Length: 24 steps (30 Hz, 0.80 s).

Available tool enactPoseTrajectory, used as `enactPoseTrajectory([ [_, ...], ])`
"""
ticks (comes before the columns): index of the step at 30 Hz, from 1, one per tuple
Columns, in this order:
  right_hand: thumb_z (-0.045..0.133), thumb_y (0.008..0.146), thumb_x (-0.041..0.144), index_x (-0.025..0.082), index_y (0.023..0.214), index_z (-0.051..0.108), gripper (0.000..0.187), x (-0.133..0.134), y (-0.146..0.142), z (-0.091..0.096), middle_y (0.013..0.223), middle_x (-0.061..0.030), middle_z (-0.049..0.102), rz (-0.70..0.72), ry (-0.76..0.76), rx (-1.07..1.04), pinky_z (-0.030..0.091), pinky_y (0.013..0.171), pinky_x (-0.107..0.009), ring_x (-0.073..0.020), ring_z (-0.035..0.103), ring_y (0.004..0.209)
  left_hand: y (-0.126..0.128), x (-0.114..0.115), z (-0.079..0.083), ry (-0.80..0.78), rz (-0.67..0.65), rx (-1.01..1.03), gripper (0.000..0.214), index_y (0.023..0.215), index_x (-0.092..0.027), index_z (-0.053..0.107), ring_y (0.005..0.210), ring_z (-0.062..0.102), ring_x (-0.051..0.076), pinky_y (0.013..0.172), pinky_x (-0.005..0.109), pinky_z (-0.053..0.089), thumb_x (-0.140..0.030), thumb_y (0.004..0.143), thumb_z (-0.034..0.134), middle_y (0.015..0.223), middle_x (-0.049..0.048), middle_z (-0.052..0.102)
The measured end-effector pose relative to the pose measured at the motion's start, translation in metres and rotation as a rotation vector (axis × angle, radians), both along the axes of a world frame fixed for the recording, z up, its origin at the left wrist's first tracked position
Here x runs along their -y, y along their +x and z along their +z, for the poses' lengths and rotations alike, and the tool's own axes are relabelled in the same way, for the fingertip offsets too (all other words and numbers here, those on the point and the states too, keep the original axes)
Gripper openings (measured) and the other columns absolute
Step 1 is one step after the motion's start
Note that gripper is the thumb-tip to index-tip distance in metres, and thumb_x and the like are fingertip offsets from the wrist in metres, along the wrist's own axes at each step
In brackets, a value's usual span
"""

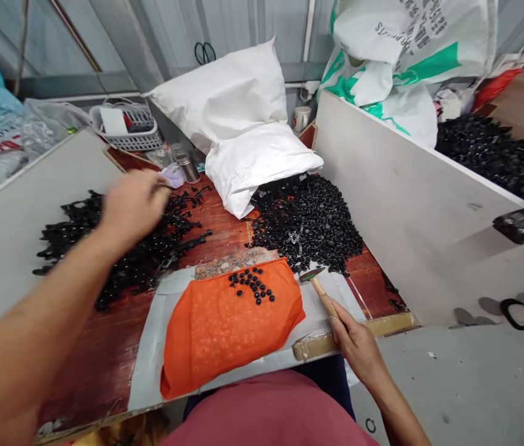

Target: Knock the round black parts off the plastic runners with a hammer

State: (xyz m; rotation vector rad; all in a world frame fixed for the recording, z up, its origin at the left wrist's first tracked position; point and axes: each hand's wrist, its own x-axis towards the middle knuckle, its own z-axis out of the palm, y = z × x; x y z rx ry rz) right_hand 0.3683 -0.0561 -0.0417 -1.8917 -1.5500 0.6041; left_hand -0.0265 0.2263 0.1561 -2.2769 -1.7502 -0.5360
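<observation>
- Clock centred on the orange cloth (225, 341), which lies across the table (99, 365) front.
- 10 o'clock: spread heap of black parts (136, 263) on the table.
- 11: left grip (132, 201) over that heap, motion-blurred; can't tell if closed or holding anything.
- 12: white sack (243, 93), mouth end by the right-hand pile.
- Loose black discs (253, 282) on the cloth's upper part.
- 1: dense pile of small black pieces (313, 223).
- 3: right grip (357, 344) closed round the wooden handle of a hammer (323, 296), head pointing to 10.

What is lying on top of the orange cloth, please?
Small black pieces lie on the orange cloth, toward its far edge; whatever it covers cannot be seen.
</observation>
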Motion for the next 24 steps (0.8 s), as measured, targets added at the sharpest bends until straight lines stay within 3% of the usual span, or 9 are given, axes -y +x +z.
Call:
enactPoseTrajectory([
  [1, 0.040, 0.105, 0.047, 0.027, 0.149, 0.059, 0.053, -0.001, 0.000, -0.001, 0.078, -0.0010, 0.076, 0.007, -0.018, -0.032, 0.059, 0.061, -0.029, -0.0222, 0.073, 0.072, 0.025, 0.002, -0.019, -0.117, -0.170, -0.036, 0.054, 0.114, -0.006, 0.068, 0.109, 0.057, 0.020, 0.101, 0.036, 0.040, -0.038, 0.101, 0.028, 0.114, 0.0087, 0.069],
  [3, 0.039, 0.105, 0.047, 0.027, 0.150, 0.059, 0.053, -0.001, 0.000, -0.002, 0.078, -0.0012, 0.076, 0.016, -0.033, -0.077, 0.060, 0.062, -0.029, -0.0222, 0.073, 0.072, 0.080, 0.006, -0.058, -0.246, -0.379, -0.095, 0.033, 0.099, -0.018, 0.074, 0.099, 0.061, 0.017, 0.093, 0.028, 0.045, -0.032, 0.097, 0.045, 0.100, 0.0039, 0.073],
  [6, 0.040, 0.105, 0.046, 0.027, 0.150, 0.059, 0.052, -0.001, 0.001, -0.002, 0.082, -0.0014, 0.077, 0.004, -0.016, -0.090, 0.061, 0.066, -0.030, -0.0226, 0.074, 0.077, 0.159, 0.013, -0.102, -0.359, -0.719, -0.188, 0.029, 0.106, -0.022, 0.074, 0.101, 0.060, 0.020, 0.090, 0.030, 0.047, -0.023, 0.099, 0.046, 0.102, 0.0070, 0.071],
  [9, 0.040, 0.104, 0.044, 0.029, 0.150, 0.059, 0.051, 0.000, 0.001, -0.001, 0.096, -0.0024, 0.081, -0.009, -0.013, -0.112, 0.062, 0.074, -0.033, -0.0243, 0.077, 0.088, 0.216, 0.015, -0.119, -0.331, -0.781, -0.220, 0.029, 0.111, -0.021, 0.072, 0.102, 0.058, 0.024, 0.091, 0.036, 0.046, -0.023, 0.100, 0.045, 0.107, 0.0104, 0.068],
  [11, 0.040, 0.105, 0.043, 0.030, 0.151, 0.057, 0.051, 0.000, 0.000, 0.000, 0.112, -0.0039, 0.080, -0.005, -0.029, -0.140, 0.062, 0.084, -0.035, -0.0248, 0.077, 0.100, 0.239, 0.012, -0.123, -0.305, -0.771, -0.272, 0.028, 0.115, -0.022, 0.071, 0.106, 0.057, 0.026, 0.092, 0.040, 0.045, -0.019, 0.095, 0.051, 0.112, 0.0115, 0.066],
  [15, 0.041, 0.105, 0.039, 0.029, 0.151, 0.056, 0.050, -0.001, -0.001, 0.000, 0.133, -0.0056, 0.074, 0.002, -0.047, -0.155, 0.058, 0.096, -0.037, -0.0245, 0.072, 0.118, 0.256, 0.002, -0.137, -0.258, -0.767, -0.380, 0.029, 0.114, -0.020, 0.070, 0.108, 0.057, 0.027, 0.096, 0.045, 0.041, -0.012, 0.092, 0.052, 0.116, 0.0133, 0.064],
  [19, 0.043, 0.104, 0.041, 0.031, 0.148, 0.060, 0.048, -0.002, 0.001, 0.001, 0.117, -0.0048, 0.080, 0.010, -0.026, -0.150, 0.062, 0.084, -0.035, -0.0253, 0.076, 0.105, 0.254, -0.008, -0.144, -0.258, -0.714, -0.332, 0.023, 0.110, -0.021, 0.070, 0.105, 0.058, 0.025, 0.092, 0.040, 0.043, -0.023, 0.100, 0.049, 0.112, 0.0107, 0.063],
  [22, 0.042, 0.104, 0.045, 0.029, 0.148, 0.060, 0.050, -0.003, 0.003, 0.002, 0.092, -0.0033, 0.080, 0.021, -0.041, -0.154, 0.062, 0.068, -0.031, -0.0245, 0.077, 0.085, 0.240, -0.011, -0.129, -0.234, -0.642, -0.256, 0.023, 0.111, -0.021, 0.070, 0.107, 0.057, 0.026, 0.088, 0.038, 0.046, -0.032, 0.101, 0.053, 0.121, 0.0113, 0.061],
  [24, 0.042, 0.104, 0.047, 0.027, 0.149, 0.060, 0.052, -0.003, 0.004, 0.002, 0.084, -0.0033, 0.078, 0.025, -0.061, -0.150, 0.060, 0.063, -0.029, -0.0234, 0.076, 0.078, 0.220, -0.008, -0.110, -0.208, -0.597, -0.178, 0.024, 0.110, -0.020, 0.070, 0.118, 0.054, 0.029, 0.095, 0.040, 0.046, -0.035, 0.100, 0.055, 0.137, 0.0126, 0.054],
])
